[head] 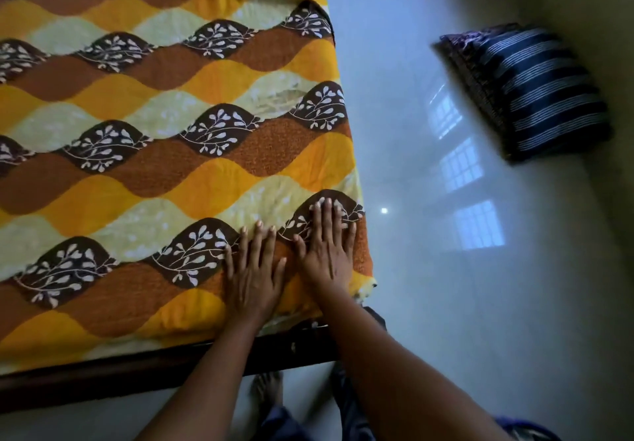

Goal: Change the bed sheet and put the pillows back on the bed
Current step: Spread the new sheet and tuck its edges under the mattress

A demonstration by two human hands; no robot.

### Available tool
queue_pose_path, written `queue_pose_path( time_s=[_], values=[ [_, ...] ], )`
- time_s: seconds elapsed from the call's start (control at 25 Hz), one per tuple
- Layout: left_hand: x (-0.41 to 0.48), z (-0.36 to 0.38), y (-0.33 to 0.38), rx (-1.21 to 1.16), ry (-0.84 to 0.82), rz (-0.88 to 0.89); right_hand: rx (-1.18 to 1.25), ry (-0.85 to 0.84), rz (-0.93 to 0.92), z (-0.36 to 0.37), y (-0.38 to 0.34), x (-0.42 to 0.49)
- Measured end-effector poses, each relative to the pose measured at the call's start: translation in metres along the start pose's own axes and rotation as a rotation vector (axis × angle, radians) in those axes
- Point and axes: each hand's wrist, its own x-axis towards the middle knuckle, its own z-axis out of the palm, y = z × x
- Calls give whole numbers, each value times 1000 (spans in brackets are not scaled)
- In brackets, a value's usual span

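bed sheet [164, 152] — wave-patterned, spread over the bed from 9 to 12 o'clock; striped pillow [535, 94] on the floor at 2 o'clock; left hand [252, 269] and right hand [326, 245] — fingers straight, pressing flat on the sheet's near corner.

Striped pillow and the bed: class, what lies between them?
Head view: only bare glossy floor, showing window reflections, lies between the striped pillow and the sheeted bed.

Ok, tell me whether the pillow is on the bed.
No: the pillow lies on the floor near the wall, apart from the bed.
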Motion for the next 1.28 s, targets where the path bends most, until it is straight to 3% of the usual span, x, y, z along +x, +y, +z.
queue_pose_path(
  time_s=[0.2, 0.32, 0.44, 0.52, 0.56, 0.64, 0.72, 0.8, 0.88, 1.0, 1.16, 1.28],
  values=[
    [-2, -2, 0, -11, 11, 5, 89, 30, 231, -13, 13, 9],
    [-1, -3, -1, -9, -9, 12, 471, 12, 478, -29, 21, 9],
    [1, -3, -5, -30, -53, 33, 747, -280, 523, -47, 50, 5],
    [2, -6, -9, -51, -65, 59, 779, -485, 528, -58, 60, -6],
    [3, -9, -9, -77, -77, 68, 665, -491, 453, -62, 60, -12],
    [0, -16, -6, -149, -87, 82, 329, -221, 189, -67, 58, -29],
    [-12, -20, -2, -170, -66, 144, 141, 43, -365, -71, 54, -40],
    [-27, -15, -3, -119, -73, 240, -10, -18, -869, -61, 72, -32],
    [-34, -11, -11, -68, -73, 285, -115, -99, -1117, -54, 86, -17],
    [-33, -16, -12, -63, 5, 342, -117, -51, -1251, -55, 92, -7],
    [-49, -25, -1, -83, 124, 463, -106, -51, -1237, -55, 91, -12],
    [-53, -25, 3, -180, 110, 471, -75, -137, -1243, -61, 93, -15]
  ],
)
